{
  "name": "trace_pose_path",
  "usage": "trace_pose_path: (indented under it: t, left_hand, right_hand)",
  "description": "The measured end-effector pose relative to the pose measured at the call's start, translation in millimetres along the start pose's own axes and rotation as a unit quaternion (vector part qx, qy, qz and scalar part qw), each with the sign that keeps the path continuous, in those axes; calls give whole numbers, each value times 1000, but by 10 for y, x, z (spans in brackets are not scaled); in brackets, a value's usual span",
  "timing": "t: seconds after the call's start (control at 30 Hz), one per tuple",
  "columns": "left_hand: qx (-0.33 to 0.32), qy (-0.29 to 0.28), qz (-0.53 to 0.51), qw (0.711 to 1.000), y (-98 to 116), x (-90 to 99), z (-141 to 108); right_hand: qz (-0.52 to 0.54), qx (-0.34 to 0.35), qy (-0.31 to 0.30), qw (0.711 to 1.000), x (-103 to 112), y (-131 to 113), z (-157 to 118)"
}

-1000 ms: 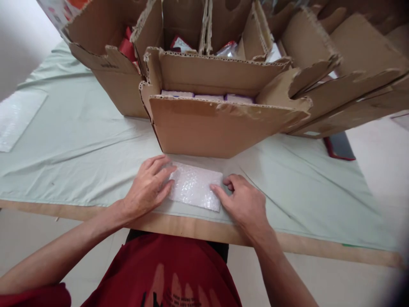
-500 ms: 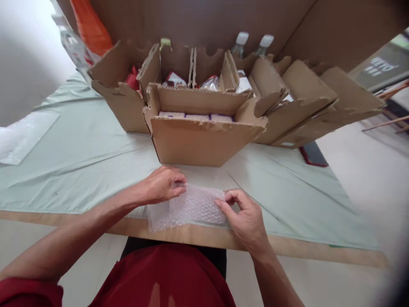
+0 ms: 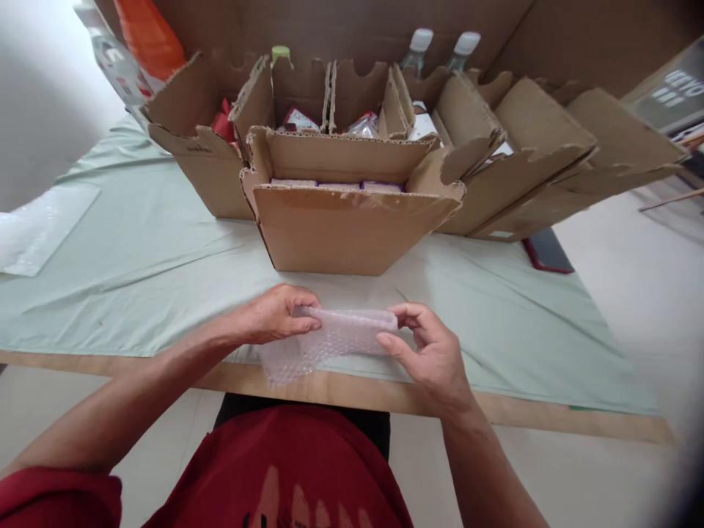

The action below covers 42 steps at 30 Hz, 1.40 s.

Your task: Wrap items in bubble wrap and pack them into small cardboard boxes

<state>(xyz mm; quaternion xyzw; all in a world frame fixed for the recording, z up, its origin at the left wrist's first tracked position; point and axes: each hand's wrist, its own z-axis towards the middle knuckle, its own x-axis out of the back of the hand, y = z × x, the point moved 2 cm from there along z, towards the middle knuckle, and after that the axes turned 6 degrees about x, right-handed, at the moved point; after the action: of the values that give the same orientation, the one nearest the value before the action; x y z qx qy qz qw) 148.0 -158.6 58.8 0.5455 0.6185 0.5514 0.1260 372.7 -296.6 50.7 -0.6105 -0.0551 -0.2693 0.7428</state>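
Observation:
A clear piece of bubble wrap (image 3: 346, 339) is stretched between both hands over the table's near edge. My left hand (image 3: 280, 315) pinches its upper left part between thumb and fingers. At the right end, my right hand (image 3: 429, 352) holds the wrap's upper corner, fingers behind and thumb in front. The top edge looks folded over or rolled, and a loose flap hangs at the lower left. Whether anything lies inside the fold I cannot tell.
An open cardboard box (image 3: 341, 231) with small packs stands just beyond my hands. Behind it is a row of cardboard bins (image 3: 467, 117) and bottles (image 3: 421, 44). More bubble wrap (image 3: 44, 227) lies at left on the green cloth (image 3: 137, 279). A dark red-edged object (image 3: 547, 251) sits at right.
The bubble wrap's top edge has been lifted and folded over, so the piece looks narrower. My right hand has shifted slightly up and right, its fingers moving behind the wrap.

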Motion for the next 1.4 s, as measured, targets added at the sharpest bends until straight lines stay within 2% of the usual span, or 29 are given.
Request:
trace_pose_path:
  t: [0.17,0.37,0.57,0.7,0.77,0.9,1.07,1.23,1.4]
  left_hand:
    - [-9,30,45,998,29,-26,-18]
    - [31,-37,-45,998,-16,13,-78]
    - [48,17,-72,996,-110,-71,-52]
    - [12,109,-63,992,-116,-112,-104]
    - [1,133,-73,988,-141,-120,-148]
    - [-34,122,-75,989,-167,-144,-200]
    - [9,89,-73,993,-173,-196,-161]
    - [-1,101,-62,993,-185,-213,-114]
    - [11,129,-55,990,-188,-220,-103]
  right_hand:
    - [14,-35,-20,999,-56,-5,139]
    - [25,-17,-36,999,-164,41,287]
    - [77,-37,-59,995,-213,76,339]
    - [99,-58,-36,993,-212,112,346]
    - [112,-70,-30,991,-218,122,341]
    - [136,-87,-14,987,-255,102,313]
    - [153,-95,-13,984,-283,72,278]
    - [126,-95,-35,987,-231,106,280]
    - [95,-76,-9,993,-210,127,289]
